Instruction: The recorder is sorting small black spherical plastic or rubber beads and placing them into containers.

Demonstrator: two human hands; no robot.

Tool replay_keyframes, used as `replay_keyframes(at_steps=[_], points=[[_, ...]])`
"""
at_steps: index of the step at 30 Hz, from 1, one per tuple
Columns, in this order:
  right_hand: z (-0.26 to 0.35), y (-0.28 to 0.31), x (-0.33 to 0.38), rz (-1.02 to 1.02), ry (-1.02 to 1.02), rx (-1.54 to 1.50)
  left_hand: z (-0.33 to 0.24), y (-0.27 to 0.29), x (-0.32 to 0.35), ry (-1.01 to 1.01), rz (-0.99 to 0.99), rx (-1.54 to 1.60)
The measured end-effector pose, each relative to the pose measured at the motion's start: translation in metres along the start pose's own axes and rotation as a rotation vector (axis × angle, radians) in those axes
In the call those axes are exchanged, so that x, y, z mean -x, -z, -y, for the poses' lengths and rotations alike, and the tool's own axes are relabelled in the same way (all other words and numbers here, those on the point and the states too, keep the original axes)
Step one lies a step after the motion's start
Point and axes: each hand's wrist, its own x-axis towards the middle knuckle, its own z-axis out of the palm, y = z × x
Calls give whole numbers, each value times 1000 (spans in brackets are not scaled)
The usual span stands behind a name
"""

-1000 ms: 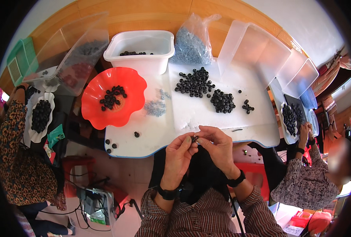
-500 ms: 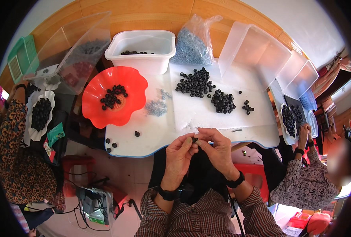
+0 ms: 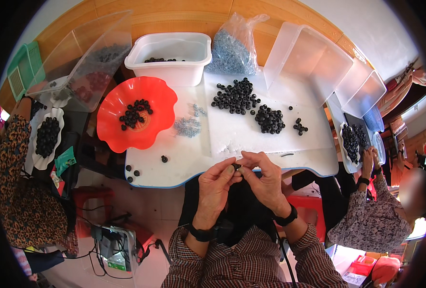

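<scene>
Just in front of the table's near edge, my left hand (image 3: 213, 192) and my right hand (image 3: 266, 186) meet, fingertips pinched around one small, round black part (image 3: 236, 166). Fingers cover most of it, so its detail is hidden. Beyond my hands, on a white sheet (image 3: 222, 139), lie a loose pile of black round parts (image 3: 237, 96), a tighter pile (image 3: 269, 120) and a small cluster (image 3: 300, 126). A thin dark strip (image 3: 287, 154) rests near my right fingers. To the left, a wavy-edged red bowl (image 3: 110, 108) holds more black parts (image 3: 135, 114).
Small bluish clear bits (image 3: 188, 126) lie beside the bowl. At the back stand a white tub (image 3: 170, 72), a clear bag of bluish bits (image 3: 232, 53) and a translucent bin (image 3: 309, 62). Other people sit left (image 3: 35, 192) and right (image 3: 371, 223), with white dishes of black parts.
The whole view has shifted slightly, the table moving up and left. Both hands keep their pinch on the black part, with only slight finger movement.
</scene>
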Motion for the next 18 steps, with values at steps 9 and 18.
replay_keyframes(at_steps=[9, 18], points=[[-6, 2, 4, 2, 7, 35, 3, 3, 1, 54, 12, -14], [0, -1, 2, -8, 89, 100, -4, -12, 4, 1, -74, -199]])
